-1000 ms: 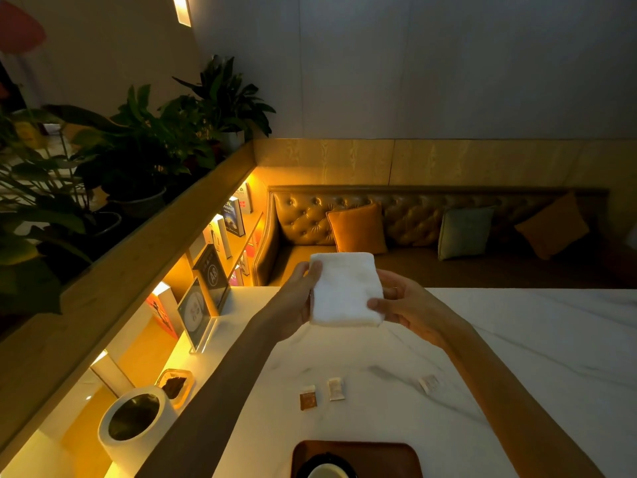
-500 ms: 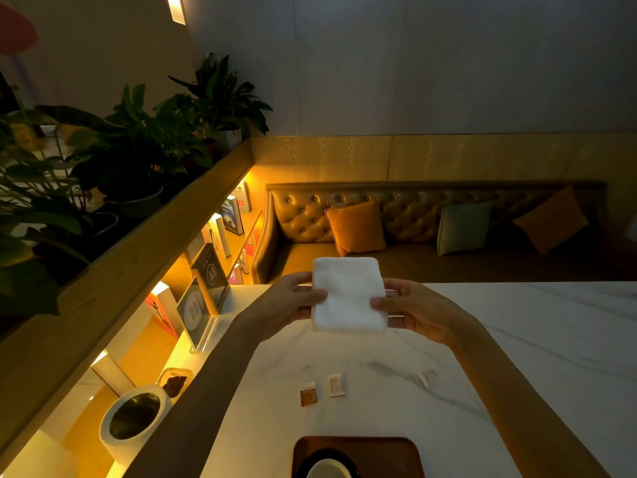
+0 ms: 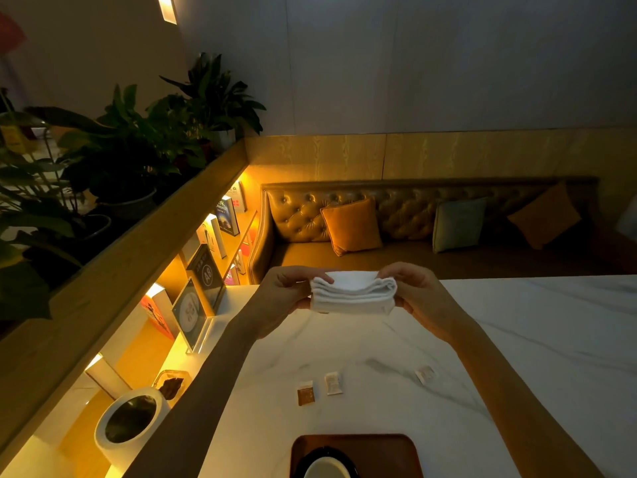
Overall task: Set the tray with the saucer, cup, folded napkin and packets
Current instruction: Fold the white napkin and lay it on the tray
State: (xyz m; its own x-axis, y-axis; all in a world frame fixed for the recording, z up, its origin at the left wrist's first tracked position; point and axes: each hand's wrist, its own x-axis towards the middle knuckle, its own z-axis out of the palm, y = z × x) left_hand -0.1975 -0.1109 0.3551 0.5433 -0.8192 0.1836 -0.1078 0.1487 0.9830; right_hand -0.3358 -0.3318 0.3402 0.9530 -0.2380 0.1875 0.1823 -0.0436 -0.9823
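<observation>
A: What do the hands have?

B: Both are closed on the folded napkin (image 3: 353, 292). The left hand (image 3: 282, 295) pinches its left end, thumb on top and fingers under; the right hand (image 3: 418, 295) does the same at the right end. The napkin hangs in the air over the far part of the marble table (image 3: 534, 339), layered edges toward the camera, long axis running left to right.

A: And where must it go?

B: Toward the near edge. The wooden tray (image 3: 396, 450) lies straight back from the hands, almost centred between the forearms, so neither hand looks clearly nearer. I judge the move to be a pull toward the body and down.

A: Anything on the tray already?

B: A dark saucer (image 3: 310, 458) with a pale cup (image 3: 326, 469) on it, sitting in the tray's left half and cut off by the frame. The right half shows bare wood, likely room for the napkin.

A: The packets?

B: On the table between hands and tray, none inside it: a brown packet (image 3: 305, 393), a white packet (image 3: 333, 383) just beside it, and a third packet (image 3: 425, 375) further right, apart from the pair.

A: Off the table?

B: A white cylindrical bin (image 3: 131, 422) stands at near left, its contents too dark to make out.
</observation>
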